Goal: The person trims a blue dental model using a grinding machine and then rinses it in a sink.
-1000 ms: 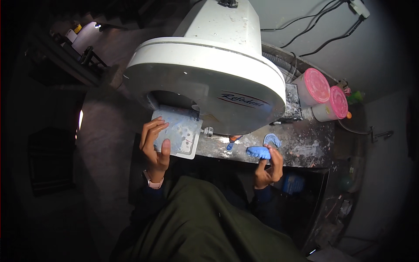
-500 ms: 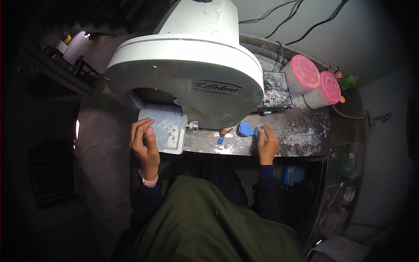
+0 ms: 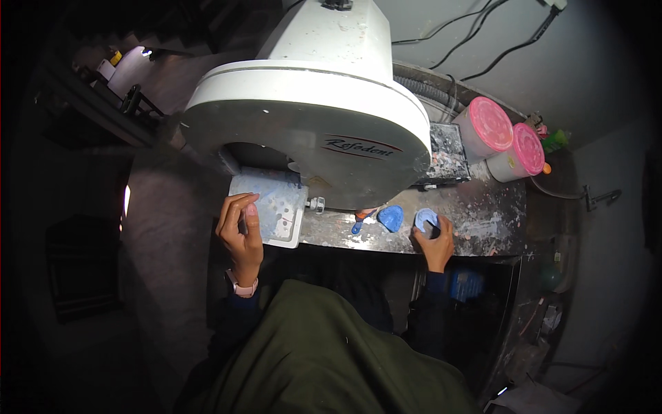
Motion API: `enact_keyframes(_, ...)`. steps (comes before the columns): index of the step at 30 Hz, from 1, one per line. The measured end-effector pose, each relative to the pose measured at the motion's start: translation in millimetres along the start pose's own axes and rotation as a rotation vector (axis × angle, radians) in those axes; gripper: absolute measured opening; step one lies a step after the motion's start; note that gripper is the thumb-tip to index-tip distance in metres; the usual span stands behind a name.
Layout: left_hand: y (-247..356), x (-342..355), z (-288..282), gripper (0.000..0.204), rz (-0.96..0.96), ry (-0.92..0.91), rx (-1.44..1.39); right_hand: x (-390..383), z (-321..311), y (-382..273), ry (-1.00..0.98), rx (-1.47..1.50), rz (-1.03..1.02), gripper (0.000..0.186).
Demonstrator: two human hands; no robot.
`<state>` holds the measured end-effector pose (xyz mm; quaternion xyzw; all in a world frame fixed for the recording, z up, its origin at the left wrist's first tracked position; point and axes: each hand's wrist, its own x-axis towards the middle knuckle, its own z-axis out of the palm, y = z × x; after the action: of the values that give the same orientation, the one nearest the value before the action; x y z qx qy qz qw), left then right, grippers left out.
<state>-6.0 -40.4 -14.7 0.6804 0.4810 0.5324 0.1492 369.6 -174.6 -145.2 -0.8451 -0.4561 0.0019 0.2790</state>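
On the right of the bench lies a light blue horseshoe-shaped dental cast (image 3: 425,219). My right hand (image 3: 437,245) has its thumb and fingers at the cast's near edges, gripping it. Just left of that is a darker blue dental cast (image 3: 391,219). My left hand (image 3: 241,231) is raised over the pale, stained tray (image 3: 293,233) of a large white machine with a rounded housing (image 3: 303,86). Its fingers curl loosely, apart from the thumb, and hold nothing. Beside the machine's base lies a small blue-and-orange object (image 3: 358,222), partly hidden under the housing.
Two white tubs with pink lids (image 3: 490,123) stand at the back right, next to a splattered dark box (image 3: 448,155). A metal knob (image 3: 316,204) sticks out beside the tray. Cables (image 3: 514,52) run along the wall. The bench's front edge lies just before me.
The view has shifted slightly. My right hand has moved right and toward me with the light blue cast, which shows more now. My left hand stays over the tray.
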Motion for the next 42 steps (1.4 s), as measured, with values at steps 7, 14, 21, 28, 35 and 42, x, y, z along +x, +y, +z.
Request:
enact_keyframes(7,-2.6,-1.5,-7.5,0.012,-0.120,-0.040,-0.186,-26.1,-78.0,-74.2,-0.367,0.935,0.041,0.071)
enact_keyframes(14,-8.4,0.7,-29.2,0.017,-0.149,-0.093,-0.449,-22.8,-56.1,-259.3,-0.452,0.733,-0.664,0.081)
enact_keyframes(21,-16.3,-1.3,-52.6,0.028,-0.200,-0.170,-0.420,-12.6,0.7,-303.3,-0.287,0.498,-0.890,0.069)
enact_keyframes(28,-11.3,5.1,-59.3,0.074,-0.093,-0.337,-0.083,-32.1,1.2,-275.7,-0.303,0.727,-0.804,0.054)
enact_keyframes(35,-21.7,8.6,-61.0,0.075,-0.243,-0.435,-0.128,-38.5,25.2,-263.6,-0.267,0.655,-0.852,0.050)
enact_keyframes(42,-27.7,2.0,-53.8,0.067,-0.193,-0.284,-0.223,-44.8,33.6,-261.3,-0.234,0.666,-0.833,0.053)
